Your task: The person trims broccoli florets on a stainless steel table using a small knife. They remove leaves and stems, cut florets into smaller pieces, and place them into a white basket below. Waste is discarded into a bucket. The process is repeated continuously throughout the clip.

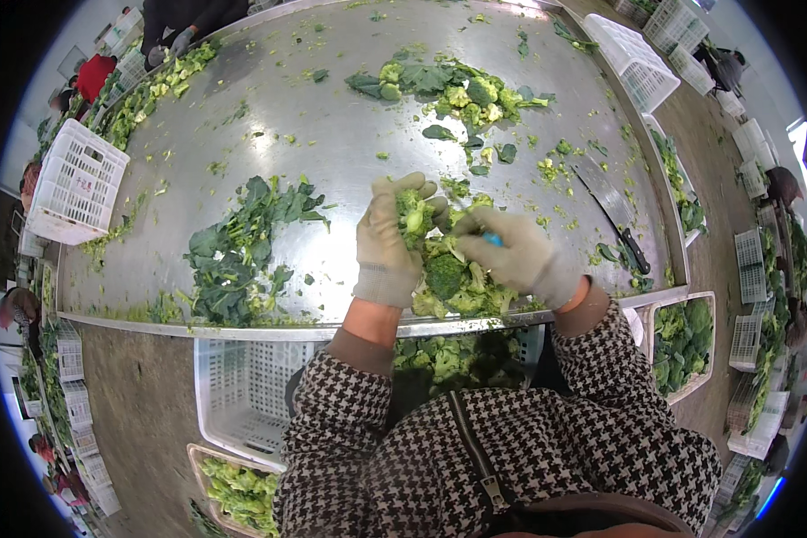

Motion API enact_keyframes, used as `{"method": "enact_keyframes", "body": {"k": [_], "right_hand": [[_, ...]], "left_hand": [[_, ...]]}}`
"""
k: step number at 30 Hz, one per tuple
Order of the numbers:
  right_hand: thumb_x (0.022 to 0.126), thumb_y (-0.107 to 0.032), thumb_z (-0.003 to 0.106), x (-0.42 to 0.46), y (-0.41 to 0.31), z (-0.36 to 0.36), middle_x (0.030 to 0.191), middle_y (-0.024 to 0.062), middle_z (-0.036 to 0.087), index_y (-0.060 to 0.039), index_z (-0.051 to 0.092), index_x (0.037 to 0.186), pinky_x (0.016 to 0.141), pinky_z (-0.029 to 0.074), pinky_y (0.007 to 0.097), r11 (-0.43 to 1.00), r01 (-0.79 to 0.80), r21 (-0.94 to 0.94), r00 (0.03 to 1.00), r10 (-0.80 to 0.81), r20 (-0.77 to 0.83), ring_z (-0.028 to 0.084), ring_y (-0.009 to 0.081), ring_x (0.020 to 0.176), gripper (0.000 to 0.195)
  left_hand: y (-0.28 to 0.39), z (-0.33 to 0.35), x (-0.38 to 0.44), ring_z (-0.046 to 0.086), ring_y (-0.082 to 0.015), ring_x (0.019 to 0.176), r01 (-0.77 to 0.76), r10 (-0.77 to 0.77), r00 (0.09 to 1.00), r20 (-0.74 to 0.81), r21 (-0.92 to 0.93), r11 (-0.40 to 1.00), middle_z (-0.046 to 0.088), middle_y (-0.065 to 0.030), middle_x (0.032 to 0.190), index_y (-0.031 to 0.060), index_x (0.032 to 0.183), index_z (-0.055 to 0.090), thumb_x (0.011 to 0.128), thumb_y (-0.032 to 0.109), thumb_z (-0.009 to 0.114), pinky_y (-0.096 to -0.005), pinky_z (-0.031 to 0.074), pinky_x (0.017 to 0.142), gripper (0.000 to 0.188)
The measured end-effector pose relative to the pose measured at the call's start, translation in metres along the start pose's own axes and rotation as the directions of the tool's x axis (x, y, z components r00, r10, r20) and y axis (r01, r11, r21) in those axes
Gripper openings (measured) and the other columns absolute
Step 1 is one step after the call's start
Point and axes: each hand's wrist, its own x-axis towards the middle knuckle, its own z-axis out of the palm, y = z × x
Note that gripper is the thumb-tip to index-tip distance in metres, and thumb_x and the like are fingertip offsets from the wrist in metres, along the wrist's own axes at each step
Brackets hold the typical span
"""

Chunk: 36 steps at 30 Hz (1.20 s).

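Both hands wear pale work gloves. My left hand holds a piece of broccoli upright above the near part of a metal table. Close on its right, my right hand, slightly blurred, is closed around a small tool with a blue handle; its blade cannot be made out. Cut broccoli florets lie in a heap under and between the hands. Left of them is a pile of broccoli leaves. Farther back lie more broccoli heads and leaves.
A black-handled knife lies at the table's right. White plastic crates stand at the left edge, right edge and below the near rim. Another crate holds broccoli. A gloved co-worker is at the far left.
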Motion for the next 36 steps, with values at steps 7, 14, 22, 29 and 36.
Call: {"method": "enact_keyframes", "body": {"k": [7,14,22,29,36], "right_hand": [[0.089,-0.017,0.064,-0.004,0.008,0.026,0.079,0.0155,0.068,-0.0020,0.068,0.108,0.067,0.053,0.0355,0.997,0.080,-0.004,0.993,-0.079,0.083,0.066,0.0214,0.070,0.025],[0.088,-0.019,0.062,0.004,0.022,0.046,0.082,0.0235,0.068,0.0011,0.065,0.103,0.071,0.055,0.0436,0.994,0.017,-0.110,0.998,-0.010,0.065,0.069,0.0369,0.078,0.025],[0.090,-0.022,0.057,0.001,0.020,0.022,0.097,0.0254,0.068,-0.0028,0.065,0.112,0.085,0.053,0.0489,0.954,-0.031,-0.298,0.978,0.091,0.190,0.065,0.0442,0.095,0.030],[0.088,-0.026,0.064,0.012,0.042,-0.061,0.099,0.0211,0.071,-0.0057,0.069,0.114,0.084,0.055,0.0409,0.956,-0.173,-0.235,0.985,0.169,-0.040,0.070,0.0335,0.090,0.033],[0.086,-0.026,0.068,0.136,0.094,-0.096,0.114,0.0195,0.070,-0.0085,0.066,0.121,0.089,0.053,0.0402,0.974,-0.180,-0.136,0.890,0.103,-0.445,0.069,0.0321,0.102,0.040]], "left_hand": [[0.002,0.004,-0.012,0.068,-0.0239,0.090,-0.033,0.022,0.996,0.090,0.127,0.991,0.068,-0.0139,0.105,-0.0043,0.121,0.061,0.101,0.067,0.035,-0.0366,0.058,0.082,0.078],[-0.005,0.018,-0.023,0.068,-0.0251,0.098,-0.028,0.019,0.997,0.077,0.123,0.992,0.068,-0.0164,0.108,-0.0064,0.127,0.057,0.102,0.067,0.025,-0.0357,0.056,0.092,0.084],[-0.006,0.005,-0.018,0.063,-0.0277,0.112,-0.124,0.120,0.992,0.033,0.251,0.960,0.064,-0.0187,0.124,-0.0051,0.137,0.050,0.105,0.058,0.031,-0.0389,0.051,0.100,0.073],[-0.007,-0.012,-0.012,0.063,-0.0253,0.111,-0.084,-0.031,0.993,0.115,0.859,0.505,0.069,-0.0149,0.118,0.0023,0.113,0.072,0.097,0.028,0.062,-0.0381,0.049,0.098,0.032],[-0.033,-0.015,-0.020,0.046,-0.0382,0.131,-0.571,0.031,0.816,0.577,0.813,-0.112,0.056,-0.0124,0.138,0.0118,0.126,0.065,0.088,0.031,0.066,-0.0525,0.032,0.112,0.043]]}}
